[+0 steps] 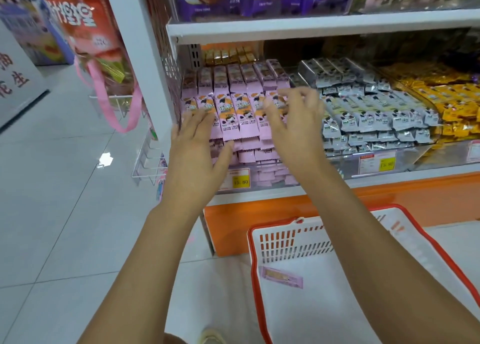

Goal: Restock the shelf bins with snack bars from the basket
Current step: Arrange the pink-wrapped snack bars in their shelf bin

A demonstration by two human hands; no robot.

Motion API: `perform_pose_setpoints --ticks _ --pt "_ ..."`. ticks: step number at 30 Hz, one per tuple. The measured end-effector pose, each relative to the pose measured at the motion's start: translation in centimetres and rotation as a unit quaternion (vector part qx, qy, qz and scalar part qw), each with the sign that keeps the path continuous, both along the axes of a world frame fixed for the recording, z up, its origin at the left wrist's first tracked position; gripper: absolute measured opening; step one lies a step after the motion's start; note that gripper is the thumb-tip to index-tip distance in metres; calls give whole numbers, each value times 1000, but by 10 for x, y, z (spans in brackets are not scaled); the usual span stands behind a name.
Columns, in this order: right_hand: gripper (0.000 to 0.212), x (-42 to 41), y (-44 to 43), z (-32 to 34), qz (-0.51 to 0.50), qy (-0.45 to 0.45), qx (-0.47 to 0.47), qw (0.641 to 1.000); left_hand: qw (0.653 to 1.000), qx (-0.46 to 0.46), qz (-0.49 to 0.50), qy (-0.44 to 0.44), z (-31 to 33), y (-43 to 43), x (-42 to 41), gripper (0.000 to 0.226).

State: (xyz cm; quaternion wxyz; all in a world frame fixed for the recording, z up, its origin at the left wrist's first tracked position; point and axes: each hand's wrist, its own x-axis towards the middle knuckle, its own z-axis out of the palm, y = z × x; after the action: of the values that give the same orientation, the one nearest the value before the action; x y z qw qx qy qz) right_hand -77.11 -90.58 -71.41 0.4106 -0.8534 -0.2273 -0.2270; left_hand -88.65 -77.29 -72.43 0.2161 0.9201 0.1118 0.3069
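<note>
Pink-wrapped snack bars (235,99) fill the left clear bin (262,181) on the lower shelf in neat rows. My left hand (197,148) lies flat with straight fingers on the front-left bars. My right hand (296,125) hovers over the right side of the same rows, fingers loosely spread and bent, holding nothing. Below, a white basket with a red rim (311,242) stands on the floor. One pink bar (281,276) lies on its left edge.
Grey-wrapped bars (368,112) fill the neighbouring bin, yellow ones (449,102) the bin further right. A white shelf board (311,25) hangs above. Wire racks and a pink-strapped bag (104,57) hang at the shelf's left end. An orange base (285,211) runs beneath.
</note>
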Motion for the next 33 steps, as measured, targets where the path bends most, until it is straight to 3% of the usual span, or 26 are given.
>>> perform_pose_setpoints --ticks 2,5,8,11,14,16,24,29,33 --pt "20 -13 -18 -2 30 -55 73 995 998 13 -16 -57 2 -5 -9 48" --pt "28 -42 -52 -31 114 -79 53 989 995 4 -62 -83 0 -20 -25 22" --pt "29 -61 -84 -99 186 -43 -63 980 991 6 -125 47 -21 -36 -31 36" --pt "34 -62 -111 -190 196 77 -195 958 960 49 -164 220 -51 -47 -26 35" --pt "18 -55 -131 -270 169 263 -332 890 908 76 -189 366 -87 -56 -21 28" --pt "27 -51 -137 -308 153 348 -363 851 879 93 -200 424 -109 -61 -18 33" --pt "64 -46 -123 -374 142 408 -416 800 824 112 -198 518 -148 -65 -7 41" --pt "43 -49 -130 -398 119 385 -489 774 824 75 -206 522 -153 -69 -3 45" --pt "30 -57 -141 -402 91 441 -426 785 815 61 -197 541 -157 -70 -3 44"
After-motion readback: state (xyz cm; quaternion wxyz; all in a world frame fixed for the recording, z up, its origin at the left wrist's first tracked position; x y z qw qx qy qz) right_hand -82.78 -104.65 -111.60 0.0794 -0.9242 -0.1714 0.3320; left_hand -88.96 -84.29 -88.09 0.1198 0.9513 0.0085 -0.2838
